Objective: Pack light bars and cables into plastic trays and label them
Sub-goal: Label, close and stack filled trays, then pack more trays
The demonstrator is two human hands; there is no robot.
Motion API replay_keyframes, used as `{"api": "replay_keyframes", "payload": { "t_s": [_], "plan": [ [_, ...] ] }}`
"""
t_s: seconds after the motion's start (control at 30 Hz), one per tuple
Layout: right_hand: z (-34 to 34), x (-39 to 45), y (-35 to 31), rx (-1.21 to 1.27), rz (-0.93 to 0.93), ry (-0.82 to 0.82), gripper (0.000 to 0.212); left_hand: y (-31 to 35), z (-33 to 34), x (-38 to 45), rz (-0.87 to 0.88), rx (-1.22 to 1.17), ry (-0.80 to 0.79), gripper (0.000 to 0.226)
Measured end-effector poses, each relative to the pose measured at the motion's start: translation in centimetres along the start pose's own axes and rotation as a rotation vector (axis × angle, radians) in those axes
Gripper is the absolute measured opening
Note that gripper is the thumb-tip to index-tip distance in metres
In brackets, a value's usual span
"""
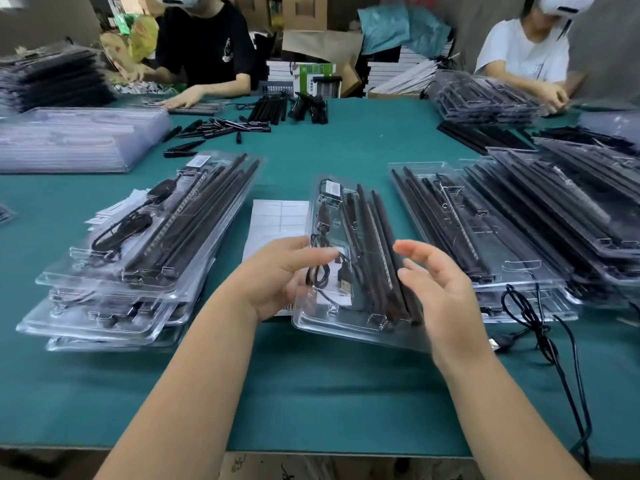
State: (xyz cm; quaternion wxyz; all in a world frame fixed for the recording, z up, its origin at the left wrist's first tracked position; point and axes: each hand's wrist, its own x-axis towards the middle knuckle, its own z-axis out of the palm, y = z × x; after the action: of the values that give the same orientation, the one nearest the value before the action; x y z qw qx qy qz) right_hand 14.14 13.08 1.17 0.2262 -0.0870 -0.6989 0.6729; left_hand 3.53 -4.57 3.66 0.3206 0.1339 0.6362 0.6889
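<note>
A clear plastic tray (349, 323) lies in the middle of the green table, holding several black light bars (377, 244) and a coiled black cable (320, 271). A white barcode label (334, 187) sits at its far end. My left hand (277, 275) holds the tray's left edge, with the thumb on top and the fingers showing through the plastic beneath. My right hand (440, 289) hovers at the tray's right edge with its fingers relaxed and spread, holding nothing. A white label sheet (277, 220) lies partly under the tray's left side.
A stack of packed trays (138, 258) is on the left and a larger overlapping stack (519, 220) on the right. A loose black cable (540, 327) trails off the near right edge. Empty trays (76, 140) and loose bars (221, 128) lie farther back, where two people work.
</note>
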Motion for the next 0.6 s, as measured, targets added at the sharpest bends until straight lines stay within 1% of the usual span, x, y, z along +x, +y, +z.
{"api": "replay_keyframes", "payload": {
  "t_s": [0.03, 0.13, 0.2, 0.23, 0.3, 0.37, 0.47, 0.5, 0.53, 0.6],
  "plan": [
    [0.0, 0.0, -0.1, 0.02, 0.002, -0.011, 0.032, -0.2, 0.1, 0.0, -0.015, 0.019, -0.014, 0.047],
    [0.1, 0.0, -0.2, 0.041, 0.018, -0.003, 0.033, -0.4, -0.2, 0.4, 0.005, -0.023, 0.04, 0.047],
    [0.3, -0.2, -0.5, -0.043, -0.018, 0.013, 0.037, -0.1, -0.3, 0.3, 0.025, -0.054, 0.092, 0.05],
    [0.5, -0.4, -0.6, -0.111, -0.04, -0.002, 0.04, 0.2, -0.3, 0.1, 0.032, -0.042, 0.128, 0.056],
    [1.1, -0.6, -1.0, -0.185, -0.032, -0.073, 0.049, 0.7, -0.4, -0.4, 0.074, -0.007, 0.199, 0.063],
    [1.8, -0.8, -1.7, -0.198, -0.031, -0.169, 0.063, 1.8, -0.8, -1.0, 0.11, -0.02, 0.238, 0.059],
    [3.5, -0.6, -3.7, -0.256, -0.185, -0.301, 0.08, 4.3, -2.1, -3.3, 0.178, -0.067, 0.199, 0.05],
    [4.4, -0.4, -4.2, -0.276, -0.247, -0.325, 0.082, 5.2, -2.9, -4.2, 0.207, -0.04, 0.214, 0.047],
    [5.3, -0.2, -4.6, -0.293, -0.298, -0.338, 0.082, 6.0, -3.7, -5.2, 0.244, 0.036, 0.266, 0.04],
    [7.9, 0.0, -4.9, -0.287, -0.352, -0.356, 0.076, 7.6, -6.0, -7.0, 0.301, 0.284, 0.439, 0.023]
  ]
}}
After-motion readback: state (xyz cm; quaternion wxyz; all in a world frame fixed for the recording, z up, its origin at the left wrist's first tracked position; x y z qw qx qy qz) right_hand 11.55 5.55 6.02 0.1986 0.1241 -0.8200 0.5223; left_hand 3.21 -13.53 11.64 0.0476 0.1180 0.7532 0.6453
